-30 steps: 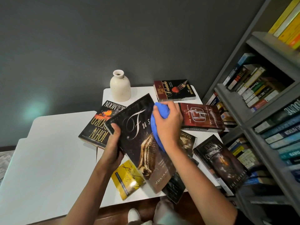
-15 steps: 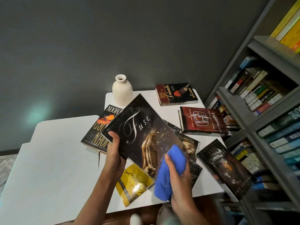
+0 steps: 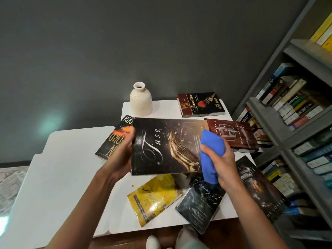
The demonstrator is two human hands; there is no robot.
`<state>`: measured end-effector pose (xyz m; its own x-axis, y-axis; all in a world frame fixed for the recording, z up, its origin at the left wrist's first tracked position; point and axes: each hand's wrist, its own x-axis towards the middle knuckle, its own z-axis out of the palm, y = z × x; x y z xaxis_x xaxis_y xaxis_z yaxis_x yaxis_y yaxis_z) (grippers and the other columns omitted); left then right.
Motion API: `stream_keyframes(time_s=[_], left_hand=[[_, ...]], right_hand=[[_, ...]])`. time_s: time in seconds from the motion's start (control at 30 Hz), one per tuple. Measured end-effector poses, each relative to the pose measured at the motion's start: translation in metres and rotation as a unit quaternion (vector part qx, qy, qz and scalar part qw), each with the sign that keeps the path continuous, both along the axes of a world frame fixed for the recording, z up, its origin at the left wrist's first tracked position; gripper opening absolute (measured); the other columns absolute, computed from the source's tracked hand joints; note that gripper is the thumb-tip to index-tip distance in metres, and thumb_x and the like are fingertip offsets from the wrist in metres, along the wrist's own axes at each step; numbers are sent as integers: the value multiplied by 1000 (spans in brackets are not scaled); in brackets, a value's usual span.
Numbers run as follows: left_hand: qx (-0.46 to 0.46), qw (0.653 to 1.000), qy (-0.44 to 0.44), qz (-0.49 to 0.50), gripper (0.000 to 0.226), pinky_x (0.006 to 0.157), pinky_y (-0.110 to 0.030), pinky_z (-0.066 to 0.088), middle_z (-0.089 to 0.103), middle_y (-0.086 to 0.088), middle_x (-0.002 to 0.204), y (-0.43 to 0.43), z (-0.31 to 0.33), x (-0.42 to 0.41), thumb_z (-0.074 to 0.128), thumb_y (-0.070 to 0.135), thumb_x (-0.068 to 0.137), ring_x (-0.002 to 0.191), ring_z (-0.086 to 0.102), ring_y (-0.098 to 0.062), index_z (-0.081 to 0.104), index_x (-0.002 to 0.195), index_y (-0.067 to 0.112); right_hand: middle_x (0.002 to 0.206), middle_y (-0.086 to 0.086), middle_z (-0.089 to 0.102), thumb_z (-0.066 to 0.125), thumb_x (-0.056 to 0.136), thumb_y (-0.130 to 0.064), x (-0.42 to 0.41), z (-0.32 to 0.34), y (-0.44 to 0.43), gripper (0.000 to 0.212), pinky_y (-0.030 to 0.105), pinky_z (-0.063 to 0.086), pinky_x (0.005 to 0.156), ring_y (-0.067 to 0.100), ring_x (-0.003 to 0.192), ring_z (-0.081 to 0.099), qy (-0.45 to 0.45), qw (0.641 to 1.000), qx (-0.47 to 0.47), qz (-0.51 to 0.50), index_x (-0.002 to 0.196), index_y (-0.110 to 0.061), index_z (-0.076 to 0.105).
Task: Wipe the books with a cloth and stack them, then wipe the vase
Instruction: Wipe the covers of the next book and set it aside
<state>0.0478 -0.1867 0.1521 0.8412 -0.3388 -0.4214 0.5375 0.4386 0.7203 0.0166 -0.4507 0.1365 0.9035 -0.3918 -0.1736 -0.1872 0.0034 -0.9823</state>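
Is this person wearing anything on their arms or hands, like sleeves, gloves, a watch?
No. The left hand and right hand are gloveless; the left forearm and right forearm are bare as far as they show: no sleeve, watch or bracelet.

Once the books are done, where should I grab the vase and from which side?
Probably take the vase by its narrow neck, with a hand coming down from above on the near side. It stands upright, the neck pinches in under a flared lip that should stop slipping, and the wall sits close behind it.
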Motion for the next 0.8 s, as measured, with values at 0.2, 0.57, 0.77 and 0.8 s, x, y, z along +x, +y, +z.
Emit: stream_keyframes(time_s=[0.2, 0.57, 0.77, 0.8], left_hand=[[87, 992, -9, 89, 55, 70, -33, 59, 70, -14, 116, -19, -19, 1, 55, 43, 90, 100, 70, -28, 52, 136, 11], [39, 985, 11, 168, 56, 96, -41, 51, 67, -15, 122, -27, -22, -12, 60, 44, 87, 109, 65, -29, 60, 129, 8], [38, 978, 4, 205, 46, 94, -47, 53, 67, -19, 120, -25, -12, -9, 57, 35, 92, 105, 67, -32, 58, 128, 5], [40, 979, 3, 202, 46, 88, -43, 56, 67, -20, 119, -30, -9, -8, 55, 35, 94, 101, 69, -30, 57, 128, 5]], right_hand=[[126, 4, 36, 60, 86, -49, 6, -6, 24, 37, 36, 37, 94, 20, 116, 37, 53, 925, -376, 30, 115, -26, 58], [99, 0, 55, 67, 76, -35, -23, -4, 93, 42, 27, 55, 57, 14, 69, 60, -215, 813, -507, 190, 114, -23, 53], [96, 1, 53, 59, 86, -43, 9, 1, 49, 34, 18, 48, 46, 6, 60, 50, -151, 845, -511, 54, 100, -12, 60], [96, -1, 53, 55, 86, -47, 3, 1, 66, 35, 21, 51, 48, 6, 60, 51, -182, 838, -508, 77, 101, -15, 60]])
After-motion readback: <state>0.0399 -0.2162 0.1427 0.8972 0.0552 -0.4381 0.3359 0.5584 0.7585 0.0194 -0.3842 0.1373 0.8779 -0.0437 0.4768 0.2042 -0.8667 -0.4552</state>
